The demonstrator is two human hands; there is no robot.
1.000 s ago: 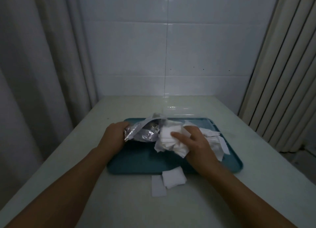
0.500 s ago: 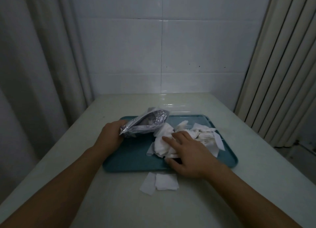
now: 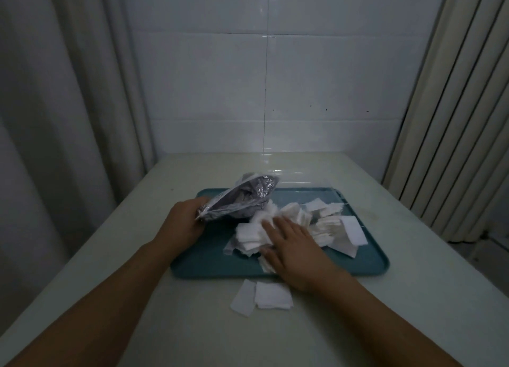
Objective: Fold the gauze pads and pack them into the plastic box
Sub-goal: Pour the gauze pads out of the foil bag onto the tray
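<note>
A heap of white gauze pads (image 3: 327,223) lies on the right half of a teal tray (image 3: 209,264). My right hand (image 3: 292,245) rests flat on the near left part of the heap, fingers spread and straight. My left hand (image 3: 184,223) grips the corner of a crinkled silvery plastic bag (image 3: 242,198), which is tilted up over the tray's far left. Two loose pads (image 3: 264,296) lie on the table just in front of the tray. A clear plastic box (image 3: 305,182) is only faintly visible at the tray's far edge.
The tray sits mid-table on a pale tabletop (image 3: 413,297). A white tiled wall (image 3: 264,77) stands behind it, with curtains on the left (image 3: 55,118) and right (image 3: 454,105).
My right hand let go of a bunch of pads and flattened onto the heap. The bag in my left hand tipped up, and the pads spread out to the right.
</note>
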